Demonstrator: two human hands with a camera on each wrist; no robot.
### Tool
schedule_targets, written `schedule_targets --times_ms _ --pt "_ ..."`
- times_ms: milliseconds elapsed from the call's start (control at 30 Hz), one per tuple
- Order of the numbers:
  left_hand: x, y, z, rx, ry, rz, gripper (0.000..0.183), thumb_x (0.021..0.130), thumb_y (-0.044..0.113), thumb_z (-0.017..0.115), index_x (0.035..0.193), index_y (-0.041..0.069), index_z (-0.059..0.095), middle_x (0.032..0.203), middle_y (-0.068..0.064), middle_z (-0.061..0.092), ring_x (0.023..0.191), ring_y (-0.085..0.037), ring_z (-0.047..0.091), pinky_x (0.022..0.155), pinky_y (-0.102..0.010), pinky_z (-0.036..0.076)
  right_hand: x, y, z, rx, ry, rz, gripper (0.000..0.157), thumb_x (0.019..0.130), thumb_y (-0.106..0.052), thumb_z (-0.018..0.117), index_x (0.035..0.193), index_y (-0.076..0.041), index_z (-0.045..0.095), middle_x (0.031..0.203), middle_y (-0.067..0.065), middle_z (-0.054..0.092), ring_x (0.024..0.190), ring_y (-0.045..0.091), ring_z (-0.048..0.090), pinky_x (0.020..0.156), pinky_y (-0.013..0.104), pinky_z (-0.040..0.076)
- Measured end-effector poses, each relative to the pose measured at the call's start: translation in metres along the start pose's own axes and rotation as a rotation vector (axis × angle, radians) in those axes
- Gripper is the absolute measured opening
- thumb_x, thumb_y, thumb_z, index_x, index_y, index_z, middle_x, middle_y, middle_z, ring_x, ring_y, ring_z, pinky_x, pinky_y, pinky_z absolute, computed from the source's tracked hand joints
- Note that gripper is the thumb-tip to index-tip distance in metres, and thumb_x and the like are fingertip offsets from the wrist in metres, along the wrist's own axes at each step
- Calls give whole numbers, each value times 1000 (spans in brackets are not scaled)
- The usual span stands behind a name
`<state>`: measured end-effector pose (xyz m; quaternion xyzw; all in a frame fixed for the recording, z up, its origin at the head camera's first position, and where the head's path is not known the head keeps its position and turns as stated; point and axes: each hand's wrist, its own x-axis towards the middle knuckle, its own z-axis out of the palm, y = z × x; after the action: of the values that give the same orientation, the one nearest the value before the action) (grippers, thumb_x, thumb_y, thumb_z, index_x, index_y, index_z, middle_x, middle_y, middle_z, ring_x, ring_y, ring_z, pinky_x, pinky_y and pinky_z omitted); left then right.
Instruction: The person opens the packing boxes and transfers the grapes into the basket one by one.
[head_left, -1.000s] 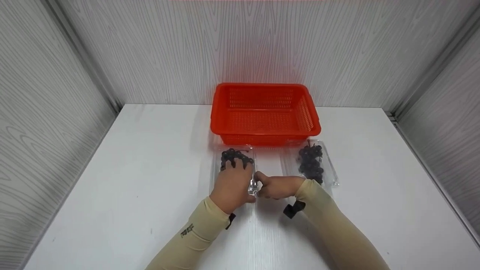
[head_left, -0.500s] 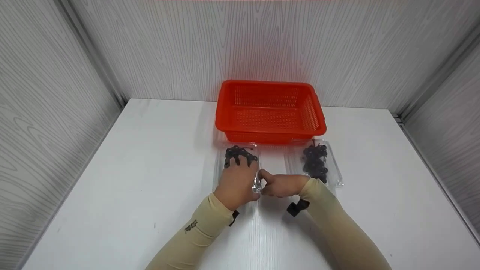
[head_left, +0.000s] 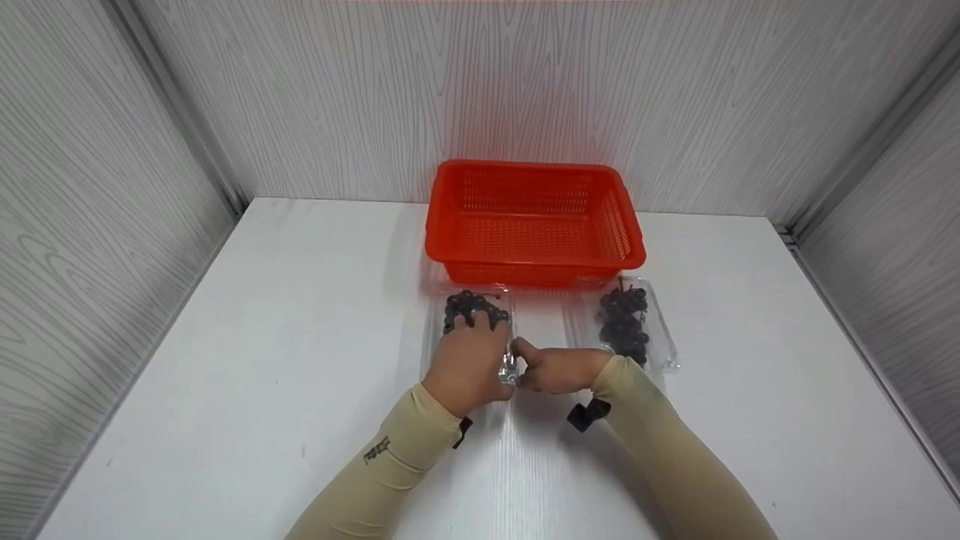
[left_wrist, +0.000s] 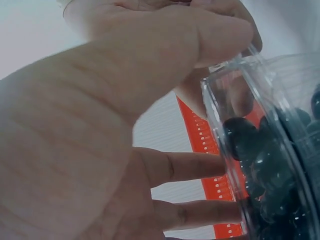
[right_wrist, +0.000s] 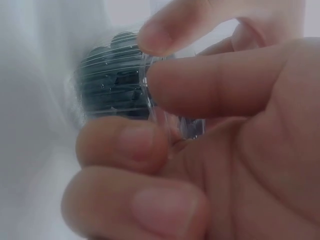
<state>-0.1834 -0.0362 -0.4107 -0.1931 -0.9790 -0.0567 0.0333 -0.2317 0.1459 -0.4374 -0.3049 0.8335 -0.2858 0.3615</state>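
Note:
A clear plastic clamshell box of dark grapes [head_left: 472, 300] lies in front of the red basket in the head view. My left hand [head_left: 469, 364] reaches over this box, fingers spread across its top and thumb at its near right corner. In the left wrist view the left thumb [left_wrist: 225, 40] meets the box's rim [left_wrist: 212, 95], and the other fingers touch the plastic beyond. My right hand [head_left: 559, 369] comes in from the right and pinches the box's edge close to the left thumb. Ridged clear plastic [right_wrist: 112, 87] shows just past the right fingers.
The red slotted basket [head_left: 536, 266] stands at the back against the panelled wall [head_left: 540, 90]. Another clear box of dark grapes [head_left: 624, 326] lies to the right, partly behind my right wrist. Panels [head_left: 90, 247] rise along the left and right sides of the white table [head_left: 285, 375].
The head view has shifted slightly, moving everything together. Both hands stay at the left box with almost no movement of their own.

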Motion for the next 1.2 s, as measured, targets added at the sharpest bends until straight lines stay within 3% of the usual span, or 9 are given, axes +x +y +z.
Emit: schedule_targets --times_ms 100,167,267,533,867,1200 --pt "0 0 0 0 9 6 74 68 43 94 124 4 64 120 -25 66 109 -54 66 84 -58 60 0 -2 0 -15 10 -4 34 100 -18 50 127 -8 31 101 7 54 78 18 49 74 32 42" --pt "-1 -1 -1 -3 7 14 74 68 43 94 124 4 64 120 -26 66 108 -53 66 85 -58 60 0 -3 0 -15 22 6 35 101 -19 51 128 -9 32 119 13 56 95 23 56 88 37 46" --pt "-1 -3 -3 -32 -1 22 74 69 42 94 124 3 64 121 -26 66 108 -54 66 89 -58 59 0 -5 1 -33 36 21 36 101 -21 52 129 -10 34 131 18 55 113 29 54 104 43 41" --pt "3 -2 -1 -21 -7 20 79 69 44 93 128 1 63 123 -28 66 109 -55 66 90 -58 58 -1 -5 0 -70 56 -15 35 100 -18 51 128 -6 34 125 18 57 107 28 55 98 38 41" --pt "1 1 2 0 44 28 75 68 44 93 123 2 64 116 -26 67 104 -53 67 82 -58 61 -1 -5 1 -94 48 -52 38 99 -14 50 129 0 30 99 12 55 89 23 53 85 33 41" --pt "-1 1 3 12 61 32 75 67 42 92 124 2 62 113 -24 68 99 -49 68 74 -56 62 -1 -6 4 -66 53 -90 37 97 -11 48 126 3 29 109 15 54 100 25 53 91 34 40"
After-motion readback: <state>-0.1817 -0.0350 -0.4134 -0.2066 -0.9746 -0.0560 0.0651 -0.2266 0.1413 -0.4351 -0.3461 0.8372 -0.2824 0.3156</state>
